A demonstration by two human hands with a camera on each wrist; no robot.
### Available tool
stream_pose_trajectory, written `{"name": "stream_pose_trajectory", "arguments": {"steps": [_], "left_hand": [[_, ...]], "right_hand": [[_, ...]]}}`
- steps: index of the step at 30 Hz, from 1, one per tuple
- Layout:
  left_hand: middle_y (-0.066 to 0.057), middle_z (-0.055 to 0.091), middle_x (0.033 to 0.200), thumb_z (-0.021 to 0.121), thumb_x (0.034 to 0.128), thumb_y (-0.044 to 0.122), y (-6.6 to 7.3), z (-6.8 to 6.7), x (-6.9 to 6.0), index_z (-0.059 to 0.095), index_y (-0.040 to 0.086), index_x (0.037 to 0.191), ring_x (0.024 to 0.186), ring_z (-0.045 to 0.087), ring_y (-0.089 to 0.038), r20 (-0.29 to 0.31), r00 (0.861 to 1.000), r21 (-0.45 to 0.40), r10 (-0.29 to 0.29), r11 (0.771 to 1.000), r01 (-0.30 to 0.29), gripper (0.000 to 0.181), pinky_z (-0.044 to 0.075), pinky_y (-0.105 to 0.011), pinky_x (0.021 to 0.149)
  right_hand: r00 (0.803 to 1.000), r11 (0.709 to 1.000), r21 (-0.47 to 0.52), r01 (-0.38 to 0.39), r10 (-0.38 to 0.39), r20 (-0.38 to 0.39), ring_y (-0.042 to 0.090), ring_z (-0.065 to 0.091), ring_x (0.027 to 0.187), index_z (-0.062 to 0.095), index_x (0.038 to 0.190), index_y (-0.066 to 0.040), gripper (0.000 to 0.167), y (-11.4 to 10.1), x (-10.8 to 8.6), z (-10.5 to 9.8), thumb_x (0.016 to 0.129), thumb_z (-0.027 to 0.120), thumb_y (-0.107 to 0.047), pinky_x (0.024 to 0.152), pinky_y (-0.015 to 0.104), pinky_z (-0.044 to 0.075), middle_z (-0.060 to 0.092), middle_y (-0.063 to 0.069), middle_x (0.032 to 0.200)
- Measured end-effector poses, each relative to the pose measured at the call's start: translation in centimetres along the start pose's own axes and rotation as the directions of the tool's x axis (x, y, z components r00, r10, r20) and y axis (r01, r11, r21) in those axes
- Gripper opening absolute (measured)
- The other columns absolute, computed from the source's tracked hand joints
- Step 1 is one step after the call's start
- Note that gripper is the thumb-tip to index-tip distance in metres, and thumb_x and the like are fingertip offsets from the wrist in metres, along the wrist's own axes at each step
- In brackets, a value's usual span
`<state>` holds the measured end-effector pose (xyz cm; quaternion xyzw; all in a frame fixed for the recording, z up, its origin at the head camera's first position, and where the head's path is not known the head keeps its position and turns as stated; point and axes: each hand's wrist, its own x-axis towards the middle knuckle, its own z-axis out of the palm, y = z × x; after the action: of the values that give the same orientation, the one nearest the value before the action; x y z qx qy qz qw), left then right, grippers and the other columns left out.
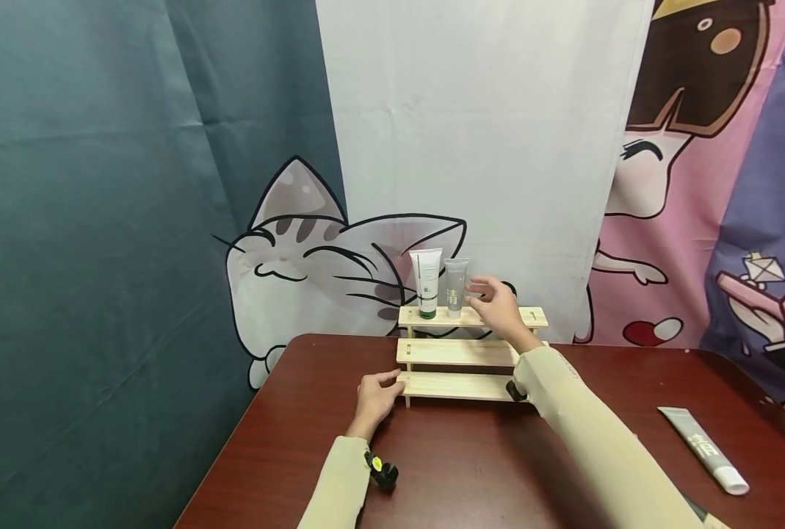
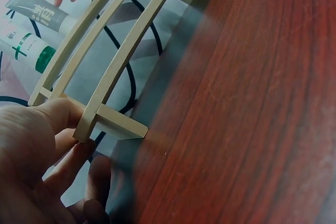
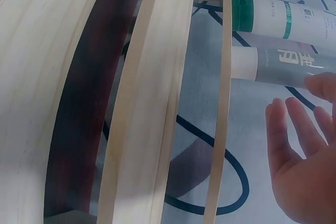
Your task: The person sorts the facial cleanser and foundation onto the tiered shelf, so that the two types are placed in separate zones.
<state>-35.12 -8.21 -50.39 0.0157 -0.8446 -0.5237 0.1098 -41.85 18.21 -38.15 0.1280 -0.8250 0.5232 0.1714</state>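
Observation:
A three-tier wooden rack (image 1: 461,352) stands on the table. My left hand (image 1: 374,400) pinches the left end of its lowest shelf, thumb above and fingers below, as the left wrist view (image 2: 52,150) shows. On the top shelf, a white tube with a green cap (image 1: 427,279) stands upright toward the left end. Just right of it is a grey tube with a white cap (image 1: 456,283), also upright. My right hand (image 1: 500,305) is beside the grey tube with fingers spread and loosely bent, gripping nothing. In the right wrist view the thumb overlaps the grey tube (image 3: 283,65); contact is unclear.
Another grey tube with a white cap (image 1: 703,448) lies on the reddish-brown table (image 1: 451,455) at the right. Part of a further object shows by the right sleeve at the bottom edge. A printed cartoon curtain (image 1: 485,110) hangs behind the rack.

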Motion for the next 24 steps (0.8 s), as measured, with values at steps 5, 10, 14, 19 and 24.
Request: {"name": "stream_pose_trajectory", "arguments": {"steps": [5,10,14,19,24], "left_hand": [[-0.017,0.067,0.123,0.077,0.0819,0.017,0.0,-0.1,-0.1,0.077,0.010,0.112,0.124,0.053,-0.038,0.005,1.000,-0.005,0.004,1.000,-0.004,0.031,0.045,-0.049,0.099],[-0.017,0.067,0.122,0.077,0.0820,0.016,0.1,-0.2,-0.3,0.077,0.010,0.112,0.124,0.052,-0.040,0.011,1.000,-0.004,0.019,1.000,-0.019,0.031,0.045,-0.050,0.099],[-0.017,0.068,0.122,0.077,0.0819,0.017,0.1,-0.2,-0.2,0.077,0.011,0.112,0.124,0.054,-0.037,0.008,1.000,0.005,0.014,1.000,-0.014,0.031,0.046,-0.049,0.098],[-0.018,0.066,0.124,0.077,0.0820,0.018,0.1,-0.2,0.0,0.077,0.012,0.112,0.121,0.056,-0.034,0.009,1.000,0.008,0.015,1.000,-0.015,0.031,0.047,-0.047,0.096],[-0.015,0.071,0.114,0.077,0.0821,0.018,0.0,-0.1,0.1,0.077,0.012,0.114,0.082,0.066,-0.023,0.011,1.000,0.007,0.006,1.000,-0.006,0.032,0.052,-0.036,0.076]], "right_hand": [[1.000,1.000,-0.011,0.006,-0.006,0.012,0.037,0.065,0.101,0.055,0.135,-0.001,0.043,0.0,-0.6,-0.5,0.095,0.065,-0.008,0.063,0.027,0.054,0.064,0.020,0.127],[1.000,0.999,-0.028,0.023,-0.023,0.000,0.036,0.066,0.103,0.056,0.134,-0.001,0.042,-0.1,-0.9,-1.2,0.094,0.066,-0.007,0.075,0.036,0.055,0.065,0.020,0.125],[0.999,0.998,-0.042,0.044,-0.044,0.008,0.038,0.065,0.106,0.055,0.135,0.003,0.044,0.1,-1.2,-1.8,0.094,0.066,-0.007,0.086,0.043,0.054,0.064,0.023,0.125],[0.999,0.998,-0.036,0.044,-0.044,0.002,0.038,0.065,0.107,0.057,0.133,0.000,0.042,0.0,-1.6,-2.6,0.093,0.067,-0.009,0.073,0.034,0.057,0.065,0.022,0.124],[0.999,0.997,-0.060,0.041,-0.041,0.004,0.037,0.065,0.108,0.059,0.132,-0.003,0.041,0.0,-2.1,-3.4,0.094,0.068,-0.011,0.076,0.031,0.056,0.066,0.019,0.123]]}}
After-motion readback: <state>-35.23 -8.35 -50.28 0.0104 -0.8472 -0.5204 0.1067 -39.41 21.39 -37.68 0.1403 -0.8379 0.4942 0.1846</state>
